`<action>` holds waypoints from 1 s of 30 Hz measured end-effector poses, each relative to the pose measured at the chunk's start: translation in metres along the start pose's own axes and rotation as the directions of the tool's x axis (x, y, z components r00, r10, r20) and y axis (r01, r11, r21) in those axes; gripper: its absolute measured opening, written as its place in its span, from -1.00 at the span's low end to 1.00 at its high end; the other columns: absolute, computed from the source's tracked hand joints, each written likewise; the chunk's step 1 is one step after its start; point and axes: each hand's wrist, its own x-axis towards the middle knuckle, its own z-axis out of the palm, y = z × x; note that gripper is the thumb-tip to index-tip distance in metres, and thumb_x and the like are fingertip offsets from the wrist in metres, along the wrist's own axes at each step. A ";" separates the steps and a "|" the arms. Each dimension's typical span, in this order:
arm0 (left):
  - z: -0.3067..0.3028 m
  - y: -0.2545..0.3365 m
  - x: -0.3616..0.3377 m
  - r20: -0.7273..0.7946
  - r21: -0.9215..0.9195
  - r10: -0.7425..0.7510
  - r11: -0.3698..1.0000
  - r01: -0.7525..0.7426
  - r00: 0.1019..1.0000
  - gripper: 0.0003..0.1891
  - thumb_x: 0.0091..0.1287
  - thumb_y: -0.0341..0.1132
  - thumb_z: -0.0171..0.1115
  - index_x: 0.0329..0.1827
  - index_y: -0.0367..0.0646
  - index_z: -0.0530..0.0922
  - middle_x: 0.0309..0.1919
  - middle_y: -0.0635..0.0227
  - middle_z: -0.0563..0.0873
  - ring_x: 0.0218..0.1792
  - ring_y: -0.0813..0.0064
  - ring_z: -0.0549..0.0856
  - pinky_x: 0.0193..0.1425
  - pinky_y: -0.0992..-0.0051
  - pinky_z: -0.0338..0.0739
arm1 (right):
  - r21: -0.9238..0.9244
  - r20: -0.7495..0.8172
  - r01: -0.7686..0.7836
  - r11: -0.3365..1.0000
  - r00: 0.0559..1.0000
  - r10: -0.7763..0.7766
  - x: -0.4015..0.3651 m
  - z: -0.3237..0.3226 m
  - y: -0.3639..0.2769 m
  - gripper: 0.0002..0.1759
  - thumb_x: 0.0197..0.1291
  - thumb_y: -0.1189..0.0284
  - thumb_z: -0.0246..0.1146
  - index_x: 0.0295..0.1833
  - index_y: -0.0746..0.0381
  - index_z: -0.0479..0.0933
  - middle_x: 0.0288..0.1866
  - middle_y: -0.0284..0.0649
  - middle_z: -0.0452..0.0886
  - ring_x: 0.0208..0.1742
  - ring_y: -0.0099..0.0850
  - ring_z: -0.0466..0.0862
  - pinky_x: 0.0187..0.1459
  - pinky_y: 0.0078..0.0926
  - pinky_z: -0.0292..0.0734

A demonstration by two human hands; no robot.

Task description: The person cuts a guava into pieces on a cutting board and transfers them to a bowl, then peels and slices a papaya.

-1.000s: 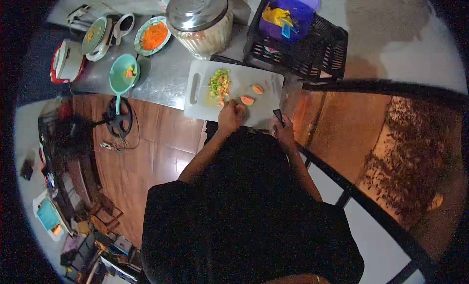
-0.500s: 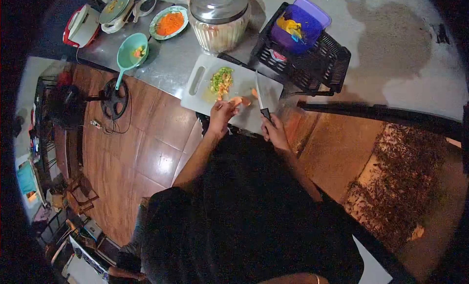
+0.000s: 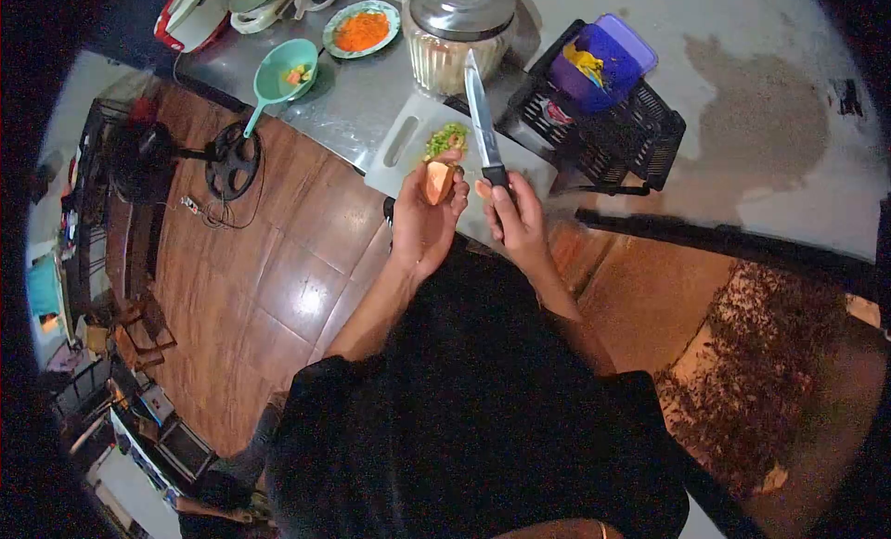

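Observation:
Resting in my left hand [image 3: 422, 225], an orange-pink vegetable piece [image 3: 438, 184] with a pale cut face is held up over the near edge of the white cutting board [image 3: 383, 175]. My fingers curl around it. My right hand [image 3: 518, 216] grips the black handle of a kitchen knife [image 3: 481, 112], whose blade points up and away over the board. A small orange piece [image 3: 483, 188] shows beside the knife handle. Chopped green bits [image 3: 448, 138] lie on the board beyond my left hand, which partly hides the pile.
A lidded glass jar [image 3: 457, 68] stands behind the board. To its left are a plate [image 3: 393, 44] of orange shreds and a green handled bowl [image 3: 270, 75]. A black basket [image 3: 661, 135] with a purple container [image 3: 603, 84] sits on the right. A rice cooker [image 3: 198, 18] is far left.
My left hand has lifted the vegetable piece off the board and turned its palm upward. The knife has risen from the board, still in my right hand. The camera view has shifted.

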 end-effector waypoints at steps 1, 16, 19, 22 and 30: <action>0.001 0.001 -0.002 -0.012 -0.076 -0.019 0.997 0.018 1.000 -0.60 0.49 -0.09 -0.10 0.16 -0.24 0.42 -0.12 0.19 0.63 -0.11 0.36 0.63 0.05 0.43 0.53 | -0.002 0.013 0.003 1.000 1.000 -0.003 -0.005 0.000 -0.003 -0.81 0.43 0.35 0.05 -0.04 0.24 0.42 -0.51 -0.44 0.35 -0.57 -0.71 0.30 -0.56 -0.72 0.20; 0.050 0.002 -0.034 -0.207 0.429 0.285 0.886 -0.175 0.936 -0.30 0.51 0.23 -0.39 0.08 -0.27 0.49 -0.06 0.15 0.65 0.01 0.31 0.63 0.21 0.30 0.42 | -0.678 0.124 0.308 0.668 0.943 -0.309 -0.041 0.007 -0.054 -0.68 0.30 0.34 0.18 0.06 0.31 0.48 -0.13 0.15 0.62 -0.11 0.13 0.63 -0.13 -0.08 0.53; 0.047 0.003 -0.035 -0.186 0.518 0.272 0.844 -0.142 0.944 -0.24 0.50 0.25 -0.45 0.09 -0.31 0.48 -0.02 0.15 0.65 0.06 0.31 0.62 0.27 0.32 0.39 | -0.661 0.133 0.321 0.678 0.939 -0.316 -0.041 0.003 -0.047 -0.69 0.31 0.33 0.18 0.06 0.31 0.48 -0.14 0.14 0.62 -0.13 0.13 0.64 -0.16 -0.08 0.54; 0.056 0.002 -0.037 -0.146 0.624 0.298 0.768 -0.146 0.943 -0.21 0.49 0.27 -0.49 0.09 -0.32 0.49 -0.01 0.15 0.65 0.07 0.32 0.61 0.29 0.33 0.37 | -0.637 0.131 0.335 0.694 0.935 -0.330 -0.043 0.002 -0.048 -0.69 0.31 0.34 0.17 0.06 0.32 0.47 -0.12 0.15 0.62 -0.12 0.13 0.64 -0.16 -0.08 0.54; 0.058 -0.004 -0.035 0.102 0.867 0.554 0.358 -0.347 0.827 -0.18 0.46 0.30 -0.58 -0.12 -0.29 0.50 -0.31 0.16 0.67 -0.29 0.42 0.64 -0.12 0.49 0.48 | -0.589 0.118 0.338 0.734 0.935 -0.335 -0.048 0.001 -0.057 -0.68 0.33 0.36 0.15 0.07 0.34 0.45 -0.08 0.18 0.61 -0.07 0.16 0.61 -0.11 -0.10 0.52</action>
